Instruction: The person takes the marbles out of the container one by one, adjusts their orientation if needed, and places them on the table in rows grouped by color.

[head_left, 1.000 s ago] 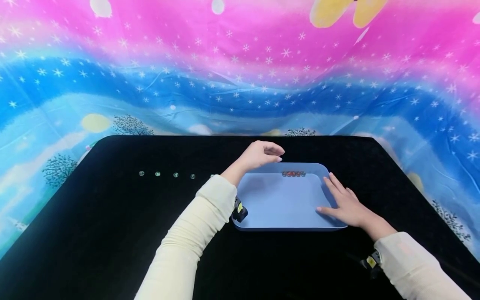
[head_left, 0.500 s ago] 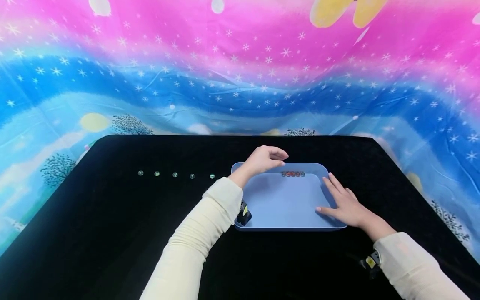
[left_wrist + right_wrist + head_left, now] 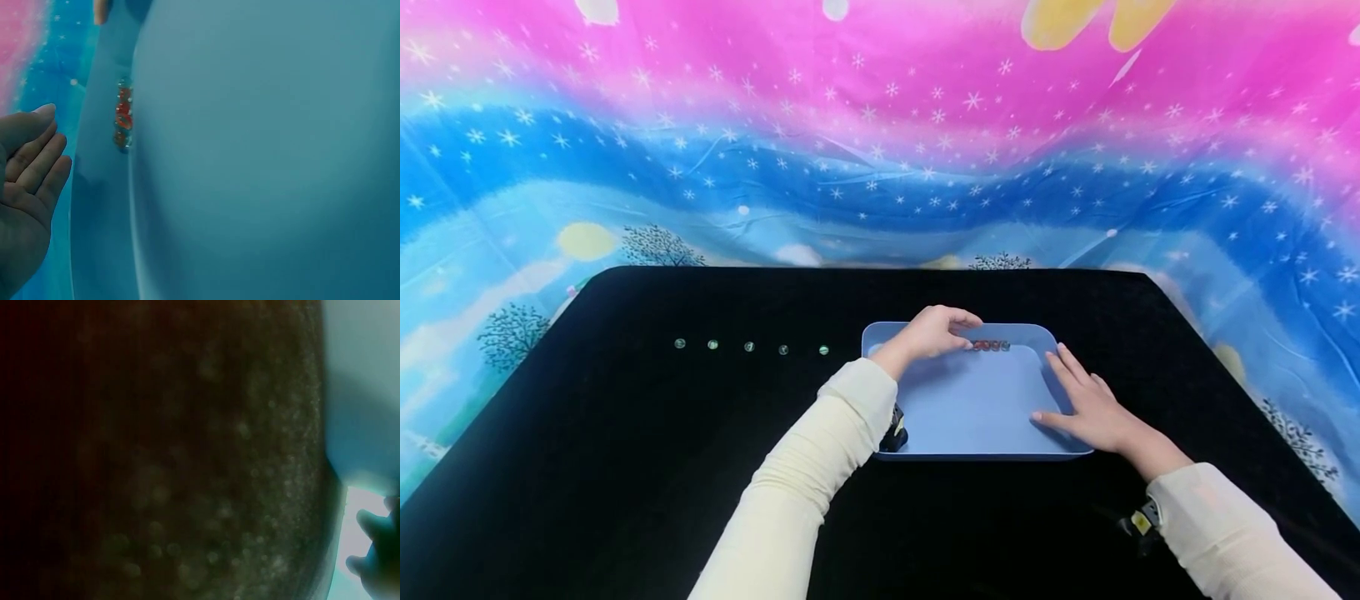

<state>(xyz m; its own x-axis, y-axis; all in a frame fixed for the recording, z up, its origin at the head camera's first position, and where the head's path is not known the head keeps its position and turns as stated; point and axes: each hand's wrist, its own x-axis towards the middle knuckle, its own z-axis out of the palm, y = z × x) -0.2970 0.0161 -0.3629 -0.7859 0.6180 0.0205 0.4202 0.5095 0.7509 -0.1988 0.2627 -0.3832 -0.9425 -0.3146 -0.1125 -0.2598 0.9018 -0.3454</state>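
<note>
Head view: left hand (image 3: 932,332) at the far wall of the blue, round-cornered tray (image 3: 970,408), thumb beside a row of small red-and-clear glassy marbles (image 3: 991,346); contact unclear. Right hand (image 3: 1088,408) spread on the tray's right wall, gripping nothing. Five green-and-clear marbles (image 3: 748,347) left of the tray, on black tabletop (image 3: 625,467).

Left wrist: left grip loose, fingers extended, I see nothing held.

Right wrist: blurred; grip unreadable.

Judged: red row set inside the tray; outside five left.
</note>
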